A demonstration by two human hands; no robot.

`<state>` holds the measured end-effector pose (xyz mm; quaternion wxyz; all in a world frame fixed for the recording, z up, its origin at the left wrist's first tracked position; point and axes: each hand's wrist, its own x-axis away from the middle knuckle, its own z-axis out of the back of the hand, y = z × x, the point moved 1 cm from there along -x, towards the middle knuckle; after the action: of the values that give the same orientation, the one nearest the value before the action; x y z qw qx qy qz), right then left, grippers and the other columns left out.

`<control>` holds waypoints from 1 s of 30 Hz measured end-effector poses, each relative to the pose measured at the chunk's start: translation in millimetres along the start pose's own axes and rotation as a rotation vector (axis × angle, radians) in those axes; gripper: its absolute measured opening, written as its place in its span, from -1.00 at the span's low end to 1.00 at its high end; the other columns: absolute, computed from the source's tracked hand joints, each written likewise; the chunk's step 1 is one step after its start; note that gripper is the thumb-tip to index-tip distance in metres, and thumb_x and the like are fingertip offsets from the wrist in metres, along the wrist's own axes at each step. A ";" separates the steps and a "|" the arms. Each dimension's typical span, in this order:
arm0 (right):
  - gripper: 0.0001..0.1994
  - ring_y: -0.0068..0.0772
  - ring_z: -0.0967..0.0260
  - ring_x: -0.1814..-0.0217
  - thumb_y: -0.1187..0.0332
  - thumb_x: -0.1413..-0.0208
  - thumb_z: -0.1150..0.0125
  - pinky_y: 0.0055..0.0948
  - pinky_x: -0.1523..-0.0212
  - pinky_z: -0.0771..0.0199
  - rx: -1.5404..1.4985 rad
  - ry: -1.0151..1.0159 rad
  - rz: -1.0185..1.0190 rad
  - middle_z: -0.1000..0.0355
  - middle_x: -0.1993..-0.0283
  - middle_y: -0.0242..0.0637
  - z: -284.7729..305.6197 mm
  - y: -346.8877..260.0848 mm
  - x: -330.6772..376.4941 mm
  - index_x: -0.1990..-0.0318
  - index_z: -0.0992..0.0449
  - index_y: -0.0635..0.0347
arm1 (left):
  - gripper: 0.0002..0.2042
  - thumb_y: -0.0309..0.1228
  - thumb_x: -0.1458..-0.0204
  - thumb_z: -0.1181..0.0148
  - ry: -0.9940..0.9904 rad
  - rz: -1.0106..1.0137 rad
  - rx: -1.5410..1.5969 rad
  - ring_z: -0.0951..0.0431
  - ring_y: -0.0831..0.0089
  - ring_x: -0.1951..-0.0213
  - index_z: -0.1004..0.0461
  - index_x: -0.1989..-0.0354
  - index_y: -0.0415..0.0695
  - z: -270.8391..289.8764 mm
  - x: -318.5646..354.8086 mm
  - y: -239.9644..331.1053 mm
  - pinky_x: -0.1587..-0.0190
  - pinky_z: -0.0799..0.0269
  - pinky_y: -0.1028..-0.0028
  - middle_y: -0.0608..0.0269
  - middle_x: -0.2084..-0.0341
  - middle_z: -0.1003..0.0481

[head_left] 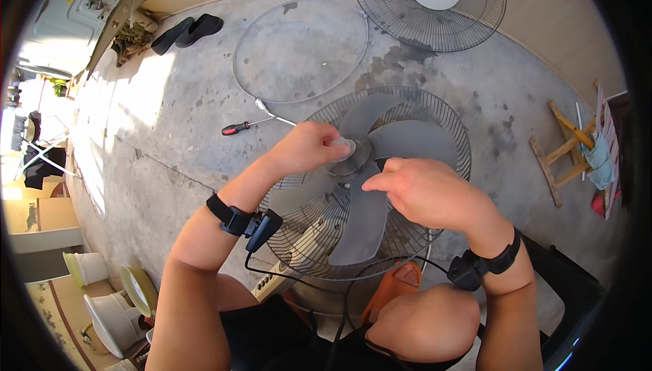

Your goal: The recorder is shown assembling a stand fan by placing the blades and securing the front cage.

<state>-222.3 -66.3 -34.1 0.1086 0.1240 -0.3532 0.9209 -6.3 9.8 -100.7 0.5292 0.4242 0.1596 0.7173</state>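
Note:
A fan stands before me with its front guard off and its grey blades bared. Behind the blades sits the round wire rear guard. My left hand is closed, thumb and fingers pinching the pale blade nut at the middle of the hub. My right hand is curled at the edge of the nearest blade, its index finger lying over the blade near the hub. Its other fingertips are hidden. Below the guard shows the fan's cream control housing with a row of buttons.
The front guard leans on the far wall. A thin guard ring and a red-and-black screwdriver lie on the concrete floor. Dark shoes are far left, a wooden stool right, pale pots lower left. Cables hang from both wrist straps.

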 end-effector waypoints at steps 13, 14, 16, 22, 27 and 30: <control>-0.74 -0.17 -0.37 0.19 0.27 0.05 -0.24 -0.28 0.22 -0.38 0.008 0.005 0.124 -0.37 0.23 -0.25 -6.2 9.0 4.7 0.17 -0.51 0.07 | -0.68 -0.49 0.12 -0.27 -0.015 -0.148 0.022 -0.41 0.54 0.35 -0.47 0.13 -0.17 -5.2 -3.5 0.7 0.23 -0.37 0.49 0.29 0.41 -0.47; -0.78 -0.16 -0.37 0.21 0.29 0.05 -0.23 -0.26 0.24 -0.39 -0.015 0.048 0.148 -0.36 0.29 -0.24 -7.3 9.8 5.3 0.23 -0.51 0.10 | -0.68 -0.49 0.12 -0.27 -0.017 -0.145 0.020 -0.41 0.54 0.35 -0.47 0.13 -0.17 -5.4 -3.0 -0.4 0.23 -0.37 0.49 0.29 0.41 -0.47; -0.82 -0.15 -0.38 0.24 0.31 0.05 -0.23 -0.25 0.25 -0.40 -0.041 0.091 0.173 -0.36 0.34 -0.23 -8.1 10.1 5.8 0.28 -0.51 0.12 | -0.63 -0.50 0.14 -0.27 -0.026 -0.258 -0.004 -0.41 0.50 0.26 -0.45 0.08 -0.15 -5.7 -1.8 -1.0 0.14 -0.36 0.46 0.30 0.34 -0.46; -0.75 -0.16 -0.36 0.19 0.28 0.06 -0.24 -0.27 0.22 -0.38 -0.020 0.019 0.141 -0.37 0.24 -0.25 -6.6 10.9 6.1 0.19 -0.51 0.11 | -0.76 -0.39 0.01 -0.21 0.029 0.101 0.096 -0.43 0.60 0.45 -0.46 0.19 -0.22 -4.7 -6.4 6.5 0.40 -0.38 0.54 0.34 0.52 -0.44; -0.83 -0.14 -0.38 0.25 0.31 0.04 -0.21 -0.24 0.25 -0.39 -0.051 0.090 0.178 -0.36 0.34 -0.23 -7.6 12.5 7.2 0.30 -0.51 0.15 | -0.77 -0.34 -0.02 -0.18 -0.058 0.143 0.103 -0.39 0.64 0.53 -0.45 0.24 -0.24 -7.2 -5.1 13.5 0.47 -0.35 0.57 0.34 0.59 -0.42; -0.83 -0.14 -0.38 0.25 0.31 0.04 -0.21 -0.24 0.25 -0.39 -0.051 0.083 0.184 -0.36 0.35 -0.22 -7.8 13.2 6.3 0.30 -0.51 0.16 | -0.80 -0.41 0.02 -0.19 0.002 0.033 0.023 -0.40 0.59 0.46 -0.45 0.24 -0.22 -8.1 -4.2 8.7 0.37 -0.38 0.54 0.31 0.54 -0.43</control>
<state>-233.2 -69.8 -46.1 0.0413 0.0498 -0.3815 0.9221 -17.7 4.4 -101.4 0.5124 0.4318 0.1614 0.7245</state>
